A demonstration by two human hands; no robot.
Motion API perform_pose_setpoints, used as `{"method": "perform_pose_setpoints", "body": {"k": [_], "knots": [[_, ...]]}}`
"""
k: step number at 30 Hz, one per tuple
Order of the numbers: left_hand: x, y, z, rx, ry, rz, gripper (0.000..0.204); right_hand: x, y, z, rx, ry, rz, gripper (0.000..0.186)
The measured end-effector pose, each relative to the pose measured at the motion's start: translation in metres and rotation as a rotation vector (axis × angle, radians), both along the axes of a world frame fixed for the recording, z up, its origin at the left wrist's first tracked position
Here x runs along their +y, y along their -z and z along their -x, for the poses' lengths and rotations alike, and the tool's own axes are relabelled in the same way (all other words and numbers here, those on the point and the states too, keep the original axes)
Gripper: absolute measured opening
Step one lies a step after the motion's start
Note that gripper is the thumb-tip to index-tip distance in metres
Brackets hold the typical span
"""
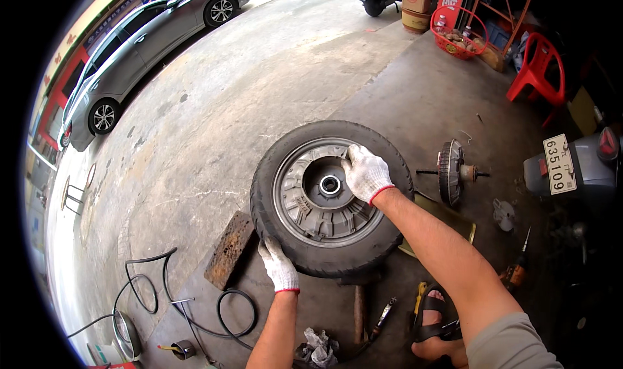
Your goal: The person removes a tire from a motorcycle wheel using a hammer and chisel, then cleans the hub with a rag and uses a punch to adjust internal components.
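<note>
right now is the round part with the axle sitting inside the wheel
No, the round part with the axle is on the floor, right of the wheel.

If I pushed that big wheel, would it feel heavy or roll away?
The wheel is probably heavy, with its thick black tire and broad metal hub. Face-up, it likely wouldn't roll, but stood on its round edge, it might.

The right hand (367, 173) hides part of the wheel (329, 200).
</note>
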State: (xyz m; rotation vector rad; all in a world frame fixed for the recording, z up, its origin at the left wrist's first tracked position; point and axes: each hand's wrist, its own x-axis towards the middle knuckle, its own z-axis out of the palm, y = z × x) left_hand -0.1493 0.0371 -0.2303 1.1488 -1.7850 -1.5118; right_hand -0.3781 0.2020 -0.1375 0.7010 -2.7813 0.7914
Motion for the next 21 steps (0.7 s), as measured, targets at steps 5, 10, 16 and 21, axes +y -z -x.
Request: {"method": "perform_pose_setpoints", "body": {"k": [5, 10, 16, 21], "knots": [[-0.02, -0.003, -0.016, -0.177, 0.203, 0.118, 0.074, -0.007, -0.007, -0.005, -0.072, 0.007, -0.018, 0.028], [-0.057, -0.109, -0.051, -0.686, 0.811, 0.441, 0.073, -0.009, -0.002, 0.002, -0.132, 0.025, -0.069, 0.033], [-0.086, -0.272, -0.159, -0.63, 0.751, 0.566, 0.05, -0.012, -0.011, 0.013, -0.212, -0.083, -0.207, 0.042], [-0.1, -0.309, -0.29, -0.619, 0.641, 0.389, 0.05, 0.003, -0.069, 0.011, -0.143, -0.381, -0.641, 0.039]]}}
